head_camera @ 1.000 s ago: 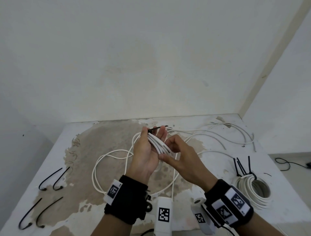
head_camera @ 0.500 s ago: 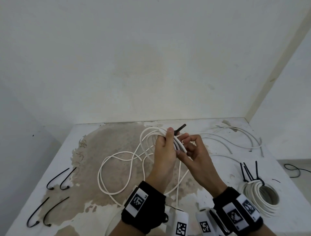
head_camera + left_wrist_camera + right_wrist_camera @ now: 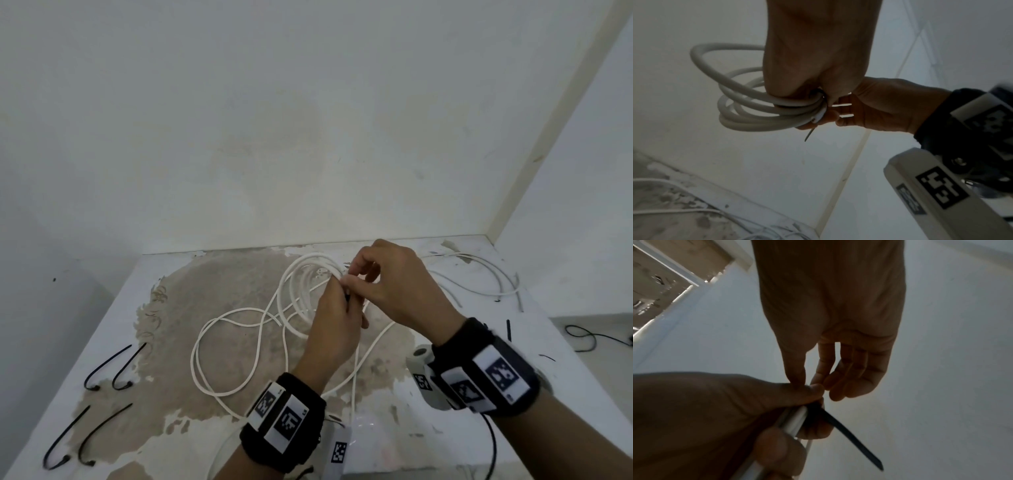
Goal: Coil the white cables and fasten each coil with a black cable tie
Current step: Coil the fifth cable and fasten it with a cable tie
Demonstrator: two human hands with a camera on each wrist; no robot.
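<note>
Gripping the white cable coil [image 3: 748, 104] above the worktop's [image 3: 445, 442] far middle, the left hand [image 3: 337, 320] curls round its bundled strands; the right hand [image 3: 399, 286], palm down, pinches the black cable tie [image 3: 849, 430] at the coil.

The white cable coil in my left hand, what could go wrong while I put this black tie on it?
The coil is held only by the left hand, so loops could spring loose. The tie has a free tail and looks unfastened; the right hand could lose it. Cable trailing on the table might snag.
</note>
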